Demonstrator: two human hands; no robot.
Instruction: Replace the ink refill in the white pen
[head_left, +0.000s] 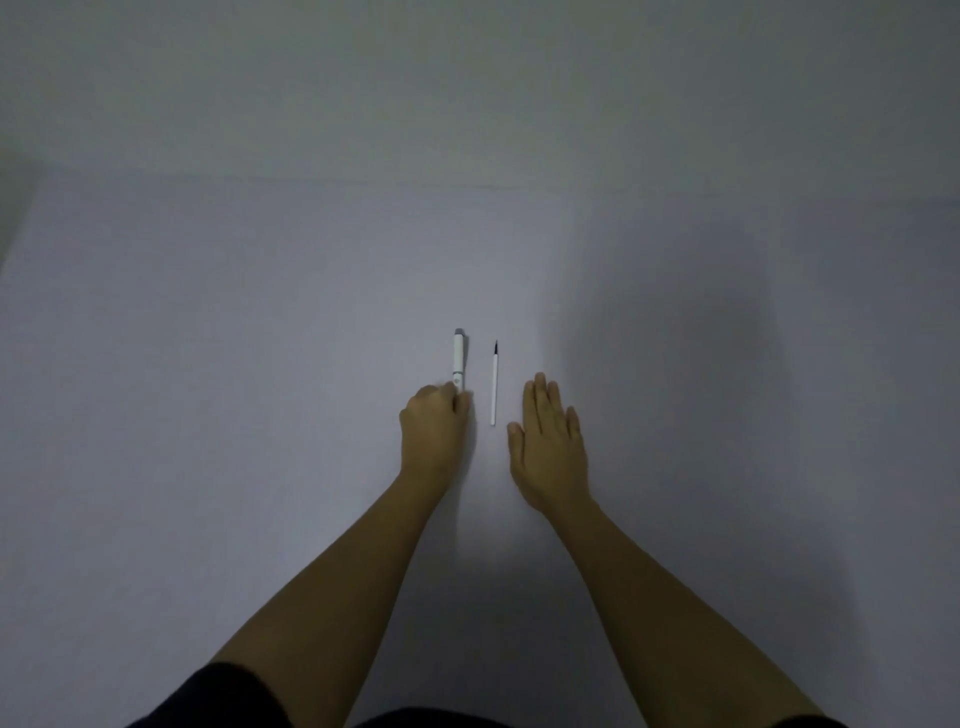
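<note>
**Left hand closing on the white pen, refill lying alongside**

The person's left hand (435, 422) is resting on the pale bench (208, 364) with its fingers curled together around the near end of the white pen (459, 361). The pen is lying flat, pointing away from the person, its grey-tipped far end sticking out beyond the knuckles. The dim light and slight blur at the fingertips are making it hard to say whether the pen is being gripped firmly or merely touched, though the fingers appear to be wrapping its lower part.

Just to the right of the pen, and roughly parallel to it, the thin white ink refill (494, 384) is lying on the bench with its dark tip pointing away. It is sitting between the two hands, touching neither.

The right hand (548, 441) is lying palm down on the bench with its fingers stretched out and loosely apart, holding nothing, its thumb close to the near end of the refill. Both forearms are bare, and dark sleeves (223, 696) are showing at the bottom edge.
</note>
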